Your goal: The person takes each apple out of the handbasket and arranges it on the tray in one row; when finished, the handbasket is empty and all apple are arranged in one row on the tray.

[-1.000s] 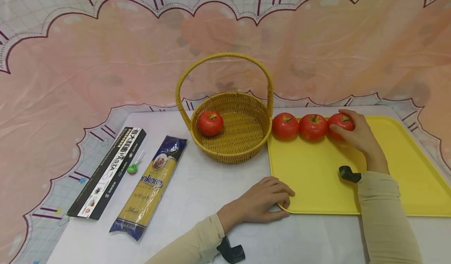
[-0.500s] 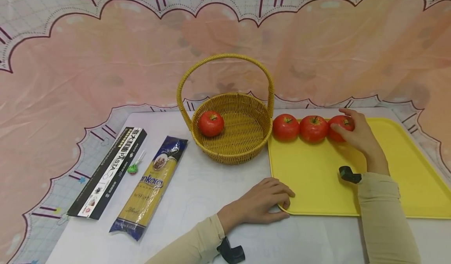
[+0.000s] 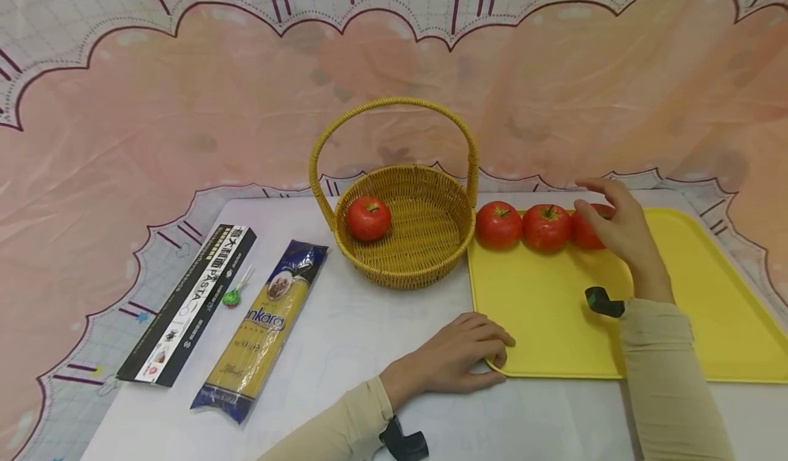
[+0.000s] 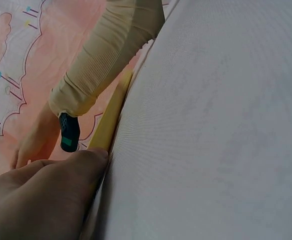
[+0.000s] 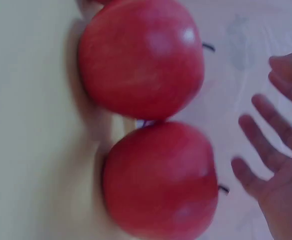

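My right hand (image 3: 622, 225) is raised just over the rightmost red apple (image 3: 587, 232), its fingers spread and apart from the fruit. In the right wrist view the same hand (image 5: 281, 150) hangs beside two apples (image 5: 161, 180), with nothing between the fingers. Left of it, a middle apple (image 3: 546, 228) and another apple (image 3: 498, 226) complete a touching row along the back of the yellow tray (image 3: 542, 310). My left hand (image 3: 458, 351) rests loosely on the tray's near-left corner, thumb outside the rim; the left wrist view shows this hand (image 4: 50, 190) at the tray edge.
A yellow wicker basket (image 3: 409, 280) with a tall handle holds one apple (image 3: 369, 218), left of the tray. Further left lie a bag of spaghetti (image 3: 261, 331), a green lollipop (image 3: 231, 297) and a black-and-white pasta box (image 3: 187, 304). A patterned curtain (image 3: 246, 105) hangs behind.
My right hand has come off the rightmost apple, rising slightly and shifting a little left with fingers spread. The apples stay in their row, and my left hand has not moved.
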`<action>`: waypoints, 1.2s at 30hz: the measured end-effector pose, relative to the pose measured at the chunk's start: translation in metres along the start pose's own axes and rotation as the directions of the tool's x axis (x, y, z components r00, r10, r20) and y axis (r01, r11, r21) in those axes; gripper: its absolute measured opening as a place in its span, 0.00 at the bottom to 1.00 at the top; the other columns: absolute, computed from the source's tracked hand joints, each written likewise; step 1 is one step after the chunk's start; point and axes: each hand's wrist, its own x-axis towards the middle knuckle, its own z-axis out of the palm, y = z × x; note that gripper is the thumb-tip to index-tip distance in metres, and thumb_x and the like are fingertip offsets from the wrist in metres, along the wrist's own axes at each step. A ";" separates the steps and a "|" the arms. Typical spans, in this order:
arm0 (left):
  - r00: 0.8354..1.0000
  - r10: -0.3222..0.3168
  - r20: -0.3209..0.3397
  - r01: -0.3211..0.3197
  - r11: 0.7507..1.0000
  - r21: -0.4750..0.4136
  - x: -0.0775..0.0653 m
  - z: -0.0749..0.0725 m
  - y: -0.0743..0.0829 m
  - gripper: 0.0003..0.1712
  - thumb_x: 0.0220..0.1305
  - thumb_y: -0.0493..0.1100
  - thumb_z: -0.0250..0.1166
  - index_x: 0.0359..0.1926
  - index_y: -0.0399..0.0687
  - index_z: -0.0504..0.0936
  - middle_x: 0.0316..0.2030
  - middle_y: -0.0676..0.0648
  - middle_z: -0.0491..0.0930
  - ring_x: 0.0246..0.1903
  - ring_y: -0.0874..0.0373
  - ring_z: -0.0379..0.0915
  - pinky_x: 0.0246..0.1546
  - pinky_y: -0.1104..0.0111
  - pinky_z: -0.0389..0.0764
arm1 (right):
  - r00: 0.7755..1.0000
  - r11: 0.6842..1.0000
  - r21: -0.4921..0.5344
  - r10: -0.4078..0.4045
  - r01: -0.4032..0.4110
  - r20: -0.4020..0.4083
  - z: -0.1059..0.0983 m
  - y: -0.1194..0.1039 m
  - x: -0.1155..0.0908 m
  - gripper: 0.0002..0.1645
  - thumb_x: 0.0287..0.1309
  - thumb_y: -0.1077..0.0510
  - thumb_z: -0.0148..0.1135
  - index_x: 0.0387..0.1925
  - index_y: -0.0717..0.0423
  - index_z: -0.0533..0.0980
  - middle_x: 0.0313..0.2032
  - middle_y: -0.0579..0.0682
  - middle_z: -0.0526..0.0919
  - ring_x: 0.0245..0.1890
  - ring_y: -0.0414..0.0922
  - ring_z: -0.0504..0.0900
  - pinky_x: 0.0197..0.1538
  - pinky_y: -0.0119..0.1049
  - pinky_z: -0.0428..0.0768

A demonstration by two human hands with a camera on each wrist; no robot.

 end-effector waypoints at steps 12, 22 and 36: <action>1.000 0.001 0.011 -0.001 1.000 -0.008 0.000 -0.002 0.001 0.09 0.65 0.57 0.57 0.35 0.61 0.74 0.55 0.59 0.75 0.56 0.66 0.65 0.64 0.73 0.59 | 0.984 0.992 0.024 -0.129 0.127 0.125 0.028 -0.038 0.008 0.22 0.62 0.53 0.59 0.57 0.49 0.72 0.56 0.49 0.73 0.60 0.47 0.68 0.65 0.37 0.67; 1.000 -0.001 0.004 0.001 1.000 -0.021 0.000 -0.003 0.001 0.09 0.65 0.57 0.58 0.35 0.61 0.73 0.55 0.59 0.75 0.56 0.66 0.65 0.64 0.74 0.58 | 0.935 0.947 0.044 -0.320 0.317 0.151 0.058 -0.049 0.017 0.19 0.58 0.62 0.63 0.51 0.48 0.76 0.51 0.45 0.78 0.53 0.36 0.72 0.55 0.30 0.72; 1.000 0.012 0.014 -0.012 1.000 0.011 0.001 -0.006 0.004 0.13 0.66 0.57 0.57 0.47 0.62 0.78 0.55 0.59 0.75 0.58 0.66 0.64 0.65 0.73 0.58 | 0.799 0.844 0.087 -0.530 0.529 0.285 0.089 -0.074 0.034 0.16 0.57 0.64 0.63 0.48 0.55 0.77 0.49 0.50 0.80 0.50 0.48 0.76 0.54 0.48 0.76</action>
